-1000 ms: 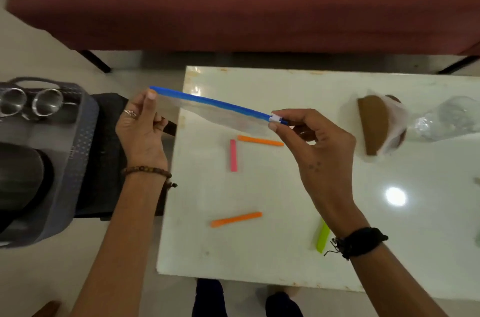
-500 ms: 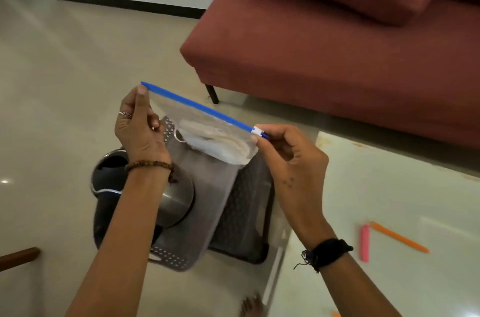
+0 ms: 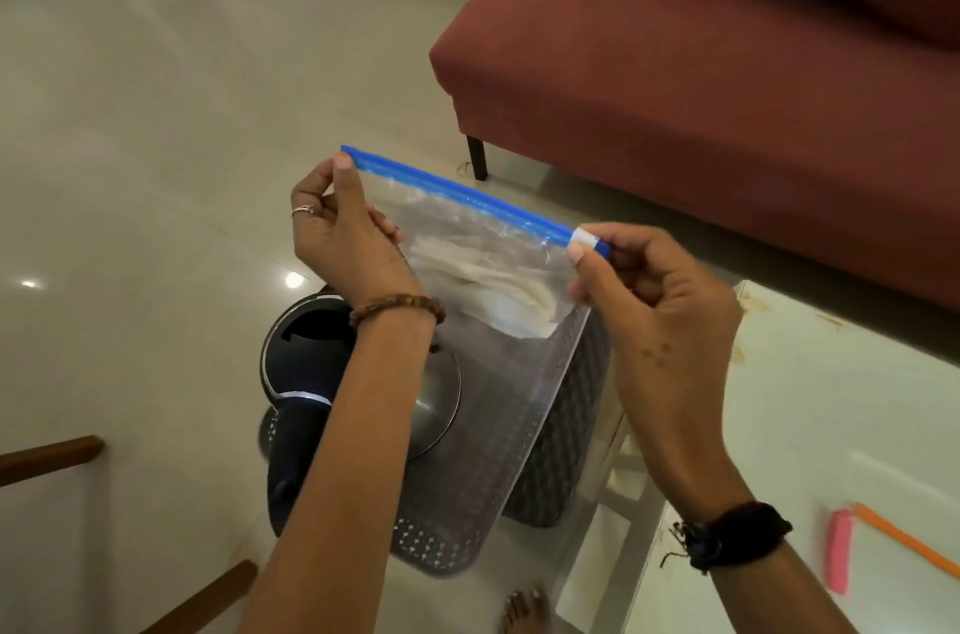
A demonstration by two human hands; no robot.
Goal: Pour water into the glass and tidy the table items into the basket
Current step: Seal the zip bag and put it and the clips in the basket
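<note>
A: What fills most of the view?
B: A dark red sofa on the upper right, on black legs over a glossy beige tiled floor. The white table sits at the lower right edge.

A: And the basket?
B: The grey perforated basket stands on the floor just left of the table, below both hands. A steel jug with a black lid lies in its left part.

A: What do the hands hold?
B: A clear zip bag with a blue seal strip, stretched taut in the air above the basket. Something pale and folded lies inside; I cannot tell what it is.

A: How do the hands grasp it?
B: The left hand pinches the left end of the strip. The right hand pinches the white slider at the right end.

A: Anything smaller?
B: A pink stick and an orange stick lie on the table, touching at their upper ends. A bare foot shows at the bottom.
</note>
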